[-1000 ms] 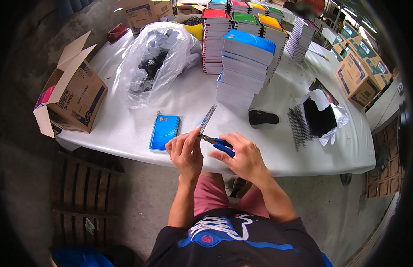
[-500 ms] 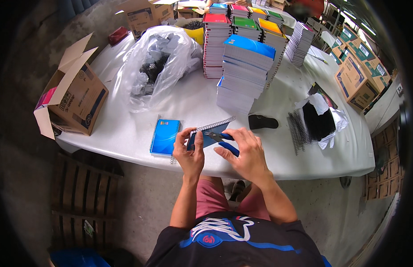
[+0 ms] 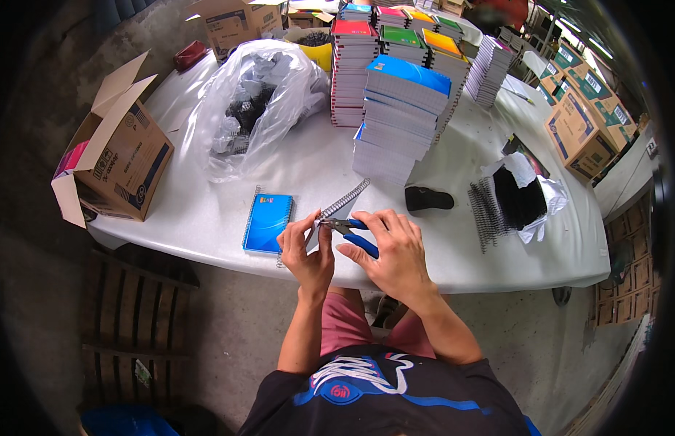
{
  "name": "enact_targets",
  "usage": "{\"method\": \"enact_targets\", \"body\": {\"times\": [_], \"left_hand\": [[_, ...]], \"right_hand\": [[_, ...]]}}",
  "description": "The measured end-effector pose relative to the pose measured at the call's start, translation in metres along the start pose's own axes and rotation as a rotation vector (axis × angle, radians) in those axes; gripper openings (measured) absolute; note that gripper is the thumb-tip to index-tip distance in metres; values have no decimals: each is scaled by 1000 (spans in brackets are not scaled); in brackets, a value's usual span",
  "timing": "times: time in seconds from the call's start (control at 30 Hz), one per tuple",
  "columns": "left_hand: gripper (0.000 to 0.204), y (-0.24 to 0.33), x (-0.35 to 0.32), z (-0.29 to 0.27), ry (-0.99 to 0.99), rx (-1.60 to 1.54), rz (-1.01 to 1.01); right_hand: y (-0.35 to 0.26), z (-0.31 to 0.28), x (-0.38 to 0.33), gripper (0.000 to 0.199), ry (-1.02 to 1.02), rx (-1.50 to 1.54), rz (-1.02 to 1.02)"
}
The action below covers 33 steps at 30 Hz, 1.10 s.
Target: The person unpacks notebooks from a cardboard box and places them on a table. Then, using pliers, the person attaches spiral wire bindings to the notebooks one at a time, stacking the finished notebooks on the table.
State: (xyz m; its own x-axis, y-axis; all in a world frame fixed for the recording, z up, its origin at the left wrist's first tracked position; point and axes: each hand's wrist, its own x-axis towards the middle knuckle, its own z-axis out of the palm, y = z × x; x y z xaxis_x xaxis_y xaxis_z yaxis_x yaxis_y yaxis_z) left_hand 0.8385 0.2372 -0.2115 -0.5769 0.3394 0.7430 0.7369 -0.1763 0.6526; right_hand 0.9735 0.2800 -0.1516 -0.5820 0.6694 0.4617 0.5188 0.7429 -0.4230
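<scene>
At the near edge of the white-covered table (image 3: 454,265), the left hand (image 3: 308,251) has its thumb and fingers closed on the lower end of a wire-bound notebook (image 3: 345,198), which is held above the tabletop with its metal coil slanting up and to the right. The right hand (image 3: 393,253) is wrapped around blue-handled pliers (image 3: 361,243); the handles stand apart, and the metal nose meets the coil's lower end at the left fingertips (whether the jaws are clamped on wire cannot be told). Just left of the hands, a blue spiral notebook (image 3: 269,221) lies flat, cover up. Beyond the hands rises a tall blue-topped stack of notebooks (image 3: 401,120), with a red-topped stack (image 3: 354,76) and a yellow-topped stack (image 3: 445,45) behind it. To the right lies a black elongated object (image 3: 429,198), its kind undetermined; farther right, black binding coils (image 3: 523,198) rest against crumpled white paper (image 3: 555,198). At left rear sits a translucent plastic bag (image 3: 301,91) containing dark coils, and an open cardboard box (image 3: 138,160) stands at the table's left end, with pinkish-red contents partly visible.
</scene>
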Motion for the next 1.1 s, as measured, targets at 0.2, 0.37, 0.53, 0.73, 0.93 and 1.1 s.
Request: {"method": "enact_targets", "body": {"times": [0.2,0.37,0.53,0.73,0.93,1.1], "left_hand": [[32,-3,-1,-2,-18,29,74],[37,-2,-2,-4,4,47,125],[37,-1,-2,-4,65,57,216],[38,-9,-6,-6,76,65,202],[33,-18,-3,-14,176,-297,-386],[26,-29,3,-32,268,-599,-684]], "right_hand": [[-3,-6,2,55,-56,18,16],[-5,-13,2,51,-171,122,58],[10,-13,2,50,-762,1049,500],[2,-1,-8,49,-883,1633,733],[25,-2,-21,45,-469,654,213],[85,9,-50,49,-378,-298,457]]}}
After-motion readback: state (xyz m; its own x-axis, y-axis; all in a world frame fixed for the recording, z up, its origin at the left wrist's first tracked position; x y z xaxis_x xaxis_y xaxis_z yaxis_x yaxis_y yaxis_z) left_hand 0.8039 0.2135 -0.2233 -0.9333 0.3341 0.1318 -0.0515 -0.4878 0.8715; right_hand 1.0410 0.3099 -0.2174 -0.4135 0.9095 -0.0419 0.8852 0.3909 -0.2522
